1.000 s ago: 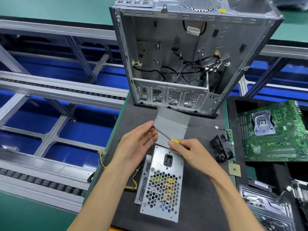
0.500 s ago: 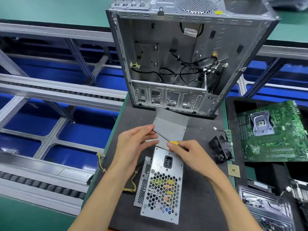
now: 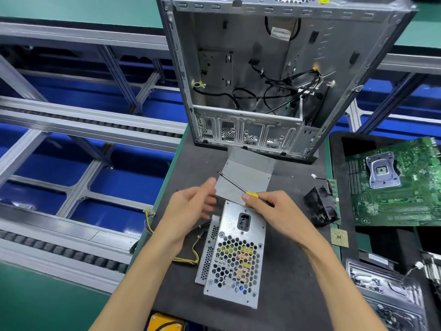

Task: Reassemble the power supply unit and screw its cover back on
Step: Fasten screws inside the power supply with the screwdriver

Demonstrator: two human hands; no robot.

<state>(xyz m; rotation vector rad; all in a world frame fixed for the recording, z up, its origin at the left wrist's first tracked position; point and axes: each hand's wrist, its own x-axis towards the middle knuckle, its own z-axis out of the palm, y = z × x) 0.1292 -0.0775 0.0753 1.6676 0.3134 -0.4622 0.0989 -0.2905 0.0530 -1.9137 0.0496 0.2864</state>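
At the far edge of our dark mat stands the gutted computer case, open side toward us; nothing there concerns us yet. Near the mat's middle, running toward its near edge, lies the power supply unit, honeycomb grille up, its long axis pointing from us toward the case. Its cover (the bent grey sheet) lies just beyond the unit's far end, between unit and case. Our right hand grips the yellow handle of the screwdriver, whose shaft slants up and left over the cover, tip free in the air. Our left hand hangs loose beside the shaft, fingers half curled, holding nothing we can see, though its thumb is touching or nearly touching the cover's left edge. We judge the cover, directly ahead of both hands, nearer the left.
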